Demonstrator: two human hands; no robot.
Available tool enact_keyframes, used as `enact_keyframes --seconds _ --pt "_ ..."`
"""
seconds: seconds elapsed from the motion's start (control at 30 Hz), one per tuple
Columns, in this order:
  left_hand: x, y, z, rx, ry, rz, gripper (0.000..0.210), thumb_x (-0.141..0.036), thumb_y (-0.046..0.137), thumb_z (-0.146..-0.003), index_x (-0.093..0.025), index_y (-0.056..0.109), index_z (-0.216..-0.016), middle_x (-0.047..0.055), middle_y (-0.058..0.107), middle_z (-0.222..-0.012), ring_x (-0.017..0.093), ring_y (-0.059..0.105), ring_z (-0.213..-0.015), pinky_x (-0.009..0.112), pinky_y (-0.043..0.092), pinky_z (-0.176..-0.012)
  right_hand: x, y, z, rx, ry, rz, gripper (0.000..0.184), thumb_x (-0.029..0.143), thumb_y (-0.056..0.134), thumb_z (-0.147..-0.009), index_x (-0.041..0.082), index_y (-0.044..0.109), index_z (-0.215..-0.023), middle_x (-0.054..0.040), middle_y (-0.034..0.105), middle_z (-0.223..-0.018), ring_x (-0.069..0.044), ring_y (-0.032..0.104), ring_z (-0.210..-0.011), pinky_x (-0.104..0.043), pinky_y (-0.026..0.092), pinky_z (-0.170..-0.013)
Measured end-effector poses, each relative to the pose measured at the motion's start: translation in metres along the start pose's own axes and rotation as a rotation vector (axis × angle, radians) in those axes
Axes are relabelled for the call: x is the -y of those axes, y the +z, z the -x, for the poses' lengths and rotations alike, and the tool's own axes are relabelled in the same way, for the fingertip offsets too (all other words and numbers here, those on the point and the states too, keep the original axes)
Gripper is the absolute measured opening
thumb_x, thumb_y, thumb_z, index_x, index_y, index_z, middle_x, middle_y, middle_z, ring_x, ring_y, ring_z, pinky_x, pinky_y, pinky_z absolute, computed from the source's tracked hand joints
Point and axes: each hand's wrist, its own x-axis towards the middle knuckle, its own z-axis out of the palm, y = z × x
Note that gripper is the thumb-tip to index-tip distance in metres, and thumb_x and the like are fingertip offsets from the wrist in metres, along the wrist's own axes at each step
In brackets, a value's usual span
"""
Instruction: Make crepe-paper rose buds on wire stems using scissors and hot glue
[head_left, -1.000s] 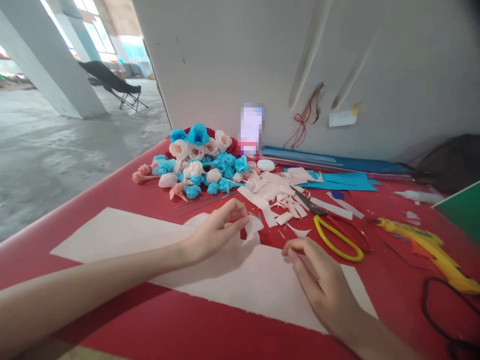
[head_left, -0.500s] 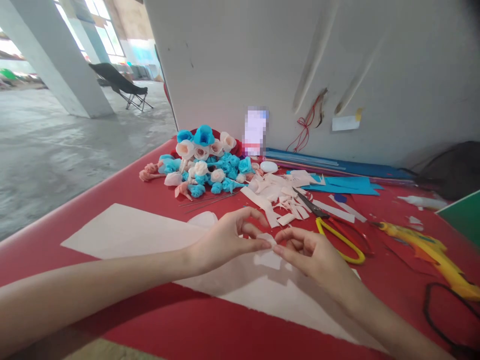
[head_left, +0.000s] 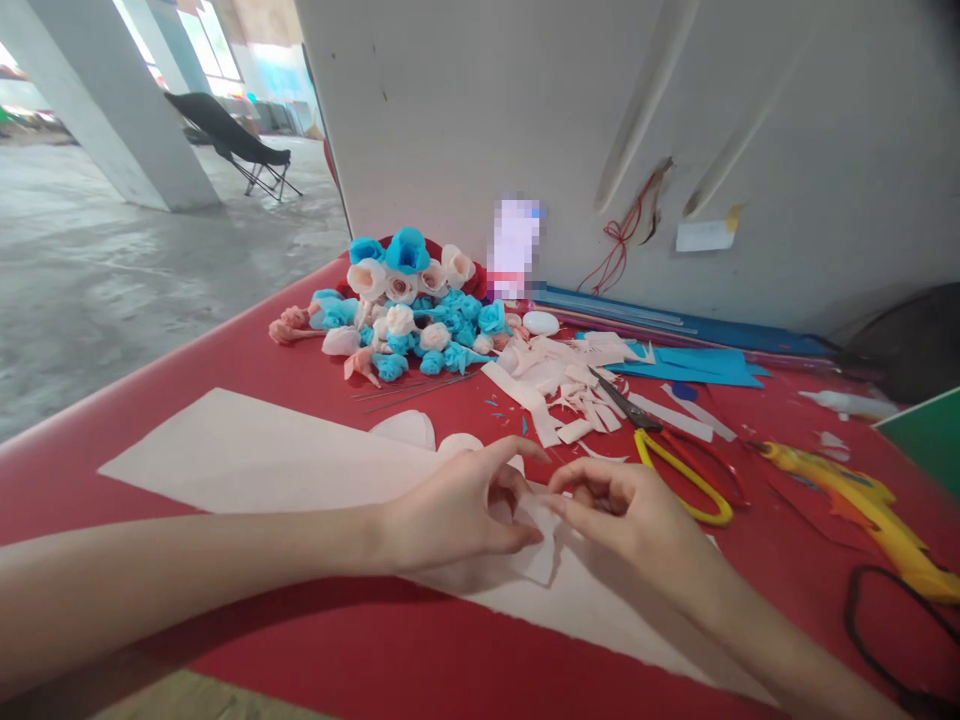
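Note:
Between my hands is a small pale crepe paper piece (head_left: 541, 565), its lower edge hanging free. My right hand (head_left: 630, 505) pinches its upper edge between thumb and fingertips. My left hand (head_left: 450, 510) has its thumb across the front of the piece and curled fingers behind, the index finger lifted away. Beneath both hands lies a long pale crepe paper sheet (head_left: 255, 460). Rounded paper petals (head_left: 405, 428) rest at its far edge, just beyond my left hand.
Blue, white and pink paper flowers (head_left: 431, 315) are heaped at the back left. Paper scraps (head_left: 555, 375), yellow-and-red-handled scissors (head_left: 679, 475), a yellow glue gun (head_left: 855, 500) and blue paper (head_left: 690, 367) lie to the right on the red table (head_left: 360, 650). A phone (head_left: 516, 245) leans on the wall.
The paper piece has turned and opened out downward between my fingers. My left thumb has moved lower, and its fingers have spread. The view has shifted slightly, showing more petals behind my left hand.

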Motion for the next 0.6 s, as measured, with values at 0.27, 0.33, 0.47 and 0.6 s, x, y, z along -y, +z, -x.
enact_keyframes --seconds 0.27,0.33,0.47,0.6 --pt "0.002 0.000 0.011 0.110 0.453 -0.538 0.016 -0.010 0.049 -0.076 -0.014 0.055 -0.090 0.005 0.065 -0.080 0.014 0.058 -0.071 0.023 0.046 -0.066 -0.010 -0.021 -0.014 -0.127 0.030 0.041 0.020 0.036 0.052 -0.074 0.016 0.053 -0.076 0.0004 0.056 -0.062 -0.012 0.053 -0.058 -0.021 0.041 -0.053" --pt "0.001 0.001 0.015 0.135 0.668 -0.741 0.016 -0.012 0.045 -0.082 -0.012 0.057 -0.093 0.007 0.065 -0.079 0.016 0.057 -0.070 0.026 0.045 -0.066 -0.016 -0.018 -0.017 -0.136 0.022 0.061 0.020 0.035 0.051 -0.074 0.016 0.053 -0.075 -0.0013 0.059 -0.066 -0.013 0.055 -0.060 -0.023 0.042 -0.055" --pt "-0.001 0.002 0.020 0.220 0.856 -0.967 0.020 -0.013 0.039 -0.086 -0.011 0.056 -0.097 0.006 0.063 -0.076 0.015 0.053 -0.062 0.028 0.041 -0.052 -0.024 -0.013 -0.019 -0.186 -0.015 0.118 0.021 0.036 0.050 -0.075 0.016 0.054 -0.076 -0.0030 0.061 -0.070 -0.016 0.057 -0.064 -0.026 0.042 -0.057" --pt "-0.001 0.001 0.020 0.199 0.808 -0.942 0.020 -0.013 0.039 -0.086 -0.013 0.054 -0.099 0.005 0.062 -0.077 0.014 0.052 -0.063 0.028 0.040 -0.052 -0.027 -0.010 -0.022 -0.249 -0.044 0.201 0.020 0.035 0.052 -0.074 0.015 0.057 -0.073 -0.0038 0.060 -0.067 -0.017 0.054 -0.061 -0.027 0.040 -0.056"
